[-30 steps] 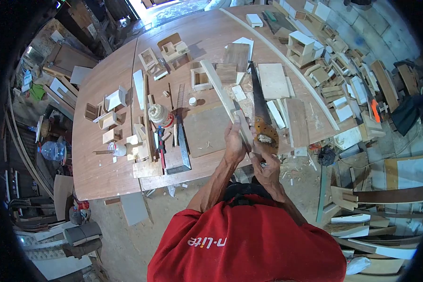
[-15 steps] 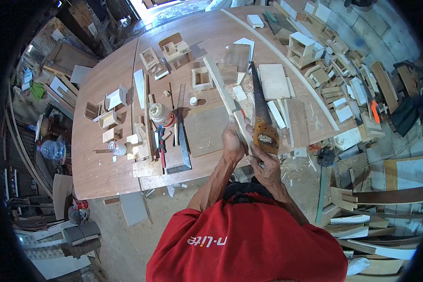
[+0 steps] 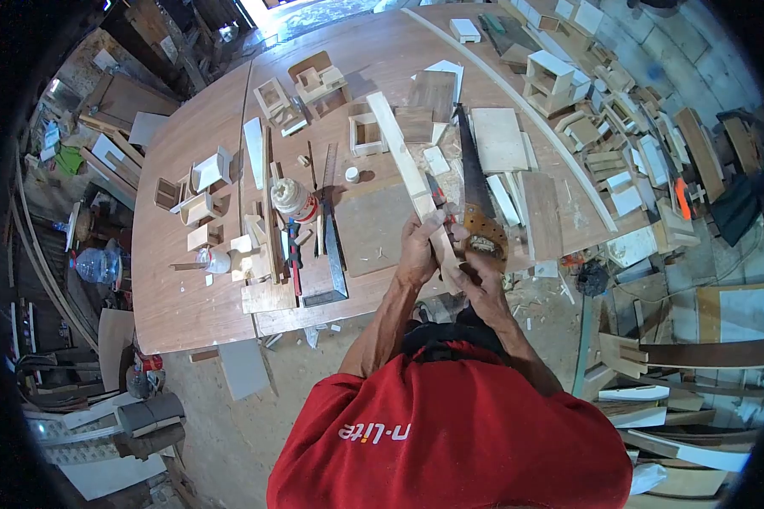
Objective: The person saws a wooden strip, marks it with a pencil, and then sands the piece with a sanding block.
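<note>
A long pale wooden strip [image 3: 397, 151] slants over the near edge of the table. My left hand [image 3: 418, 252] is closed around it near its lower part. At its lower end is my right hand [image 3: 482, 287], its fingers curled against the wood. Just beyond that hand lies a handsaw [image 3: 475, 174] with a dark blade and a brown wooden handle, partly covered by my fingers. A small red-and-dark tool [image 3: 435, 192] shows right beside the strip, its lower part hidden.
On the table [image 3: 221, 310] stand a glue jar [image 3: 290, 200], a metal square [image 3: 334, 263] and small wooden box pieces [image 3: 367, 134]. Flat panels [image 3: 497, 140] lie beyond the saw. Offcuts and small wooden units [image 3: 552, 81] crowd the right side. Scraps litter the floor.
The wooden strip has turned slightly in my hands, showing more of its broad face. My right hand has shifted a little along its lower end. The view has moved slightly.
</note>
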The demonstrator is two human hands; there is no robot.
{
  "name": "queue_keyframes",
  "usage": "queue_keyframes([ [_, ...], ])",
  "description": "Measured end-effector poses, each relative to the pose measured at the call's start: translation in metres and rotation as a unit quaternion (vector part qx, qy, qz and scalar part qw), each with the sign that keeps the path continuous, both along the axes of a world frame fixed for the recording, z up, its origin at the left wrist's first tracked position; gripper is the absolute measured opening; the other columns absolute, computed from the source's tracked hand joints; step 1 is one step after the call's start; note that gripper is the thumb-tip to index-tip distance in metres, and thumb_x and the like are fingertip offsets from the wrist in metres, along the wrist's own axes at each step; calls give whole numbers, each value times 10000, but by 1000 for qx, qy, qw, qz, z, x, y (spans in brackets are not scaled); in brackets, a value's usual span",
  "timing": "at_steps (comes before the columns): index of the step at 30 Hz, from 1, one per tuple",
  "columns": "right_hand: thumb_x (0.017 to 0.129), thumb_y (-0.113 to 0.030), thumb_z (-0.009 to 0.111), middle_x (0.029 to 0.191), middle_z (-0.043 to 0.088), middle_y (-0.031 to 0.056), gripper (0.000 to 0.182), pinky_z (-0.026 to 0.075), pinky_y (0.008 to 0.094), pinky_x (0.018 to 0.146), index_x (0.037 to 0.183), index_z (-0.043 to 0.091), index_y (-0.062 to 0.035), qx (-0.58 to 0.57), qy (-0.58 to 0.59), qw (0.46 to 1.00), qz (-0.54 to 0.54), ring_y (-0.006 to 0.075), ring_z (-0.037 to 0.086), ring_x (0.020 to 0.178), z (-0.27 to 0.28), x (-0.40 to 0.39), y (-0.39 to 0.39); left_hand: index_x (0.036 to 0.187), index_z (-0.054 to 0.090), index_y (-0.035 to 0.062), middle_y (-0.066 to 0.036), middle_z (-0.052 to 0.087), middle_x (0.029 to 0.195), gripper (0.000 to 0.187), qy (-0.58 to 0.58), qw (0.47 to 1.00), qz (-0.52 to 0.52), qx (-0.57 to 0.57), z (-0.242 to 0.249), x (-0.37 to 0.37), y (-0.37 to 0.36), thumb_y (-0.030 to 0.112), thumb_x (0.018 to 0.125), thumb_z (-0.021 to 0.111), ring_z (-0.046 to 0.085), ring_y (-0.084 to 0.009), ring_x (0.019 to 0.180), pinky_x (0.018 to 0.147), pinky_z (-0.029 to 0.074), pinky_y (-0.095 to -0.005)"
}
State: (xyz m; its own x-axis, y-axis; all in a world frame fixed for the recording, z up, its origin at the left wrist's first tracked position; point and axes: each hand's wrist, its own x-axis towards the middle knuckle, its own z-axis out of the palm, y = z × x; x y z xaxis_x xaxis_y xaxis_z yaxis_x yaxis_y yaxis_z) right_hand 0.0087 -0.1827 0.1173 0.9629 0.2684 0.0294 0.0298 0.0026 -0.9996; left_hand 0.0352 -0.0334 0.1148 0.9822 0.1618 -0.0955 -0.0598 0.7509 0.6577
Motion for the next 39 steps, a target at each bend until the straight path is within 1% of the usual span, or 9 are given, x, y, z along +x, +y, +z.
queue_keyframes([
  [2, 890, -241, 641, 848, 637, 68, 285, 475, 289, 662, 1001, 650, 21, -70, 61, 985, 146, 118, 562, 741, -5, 4, -6, 1163, 492, -25, -140, 618, 1059, 306, 1, 999, -33, -4, 6, -2, 0, 179, 938, 532, 658, -213, 806, 664, 562, -349],
  [10, 878, -261, 640, 727, 622, 43, 294, 431, 280, 599, 869, 663, 32, -39, 68, 994, 72, 89, 521, 662, -36, 9, 11, 1104, 576, -18, -117, 670, 935, 293, 138, 974, 27, 177, -17, -8, 17, 220, 933, 566, 677, -201, 801, 666, 555, -312],
  [16, 888, -321, 606, 791, 650, 92, 378, 465, 312, 611, 1040, 643, 22, -38, 126, 984, 118, 127, 560, 658, -29, 19, 9, 967, 627, -71, -120, 661, 819, 240, 186, 967, 81, 154, -13, -4, 18, 157, 893, 613, 670, -195, 707, 620, 553, -306],
  [19, 849, -171, 621, 1084, 637, 196, 496, 524, 317, 689, 1284, 500, 33, -171, -80, 973, 131, 193, 646, 797, -5, 16, -1, 1030, 575, -100, -165, 660, 917, 287, 202, 967, 91, 125, -22, -1, 22, 164, 915, 575, 684, -248, 780, 655, 570, -339],
  [22, 820, -166, 658, 1068, 643, 208, 501, 530, 334, 721, 1262, 523, 27, -205, -240, 946, 79, 250, 661, 836, -7, 14, 3, 1092, 538, -117, -200, 651, 983, 332, 213, 968, 83, 108, -20, 1, 25, 177, 937, 534, 684, -282, 850, 719, 574, -366],
  [29, 777, -132, 686, 948, 661, 210, 495, 534, 403, 722, 1224, 540, 23, -190, -276, 941, 45, 328, 668, 824, -15, 16, 8, 1057, 545, -150, -199, 649, 959, 346, 214, 970, 76, 84, -14, 2, 24, 176, 949, 505, 676, -274, 869, 749, 564, -376],
  [35, 809, -150, 696, 958, 662, 197, 447, 545, 352, 672, 1211, 573, 0, -120, -155, 977, 82, 263, 676, 761, -11, 10, 7, 1051, 569, -122, -191, 654, 941, 334, 213, 970, 69, 89, -33, 3, 31, 189, 946, 504, 667, -263, 819, 742, 556, -360],
  [37, 855, -171, 690, 989, 670, 158, 415, 555, 305, 665, 1222, 584, -7, -17, 51, 992, 112, 186, 667, 795, -6, 8, 3, 1025, 575, -106, -179, 662, 898, 305, 211, 973, 64, 71, -25, -1, 32, 182, 944, 511, 667, -248, 760, 687, 557, -344],
  [39, 865, -186, 686, 997, 671, 144, 411, 557, 289, 667, 1222, 587, -9, -1, 21, 992, 124, 164, 658, 812, -17, 9, 2, 1000, 585, -85, -170, 671, 840, 286, 204, 977, 27, 51, -21, -2, 30, 182, 952, 493, 665, -240, 704, 639, 555, -340],
])
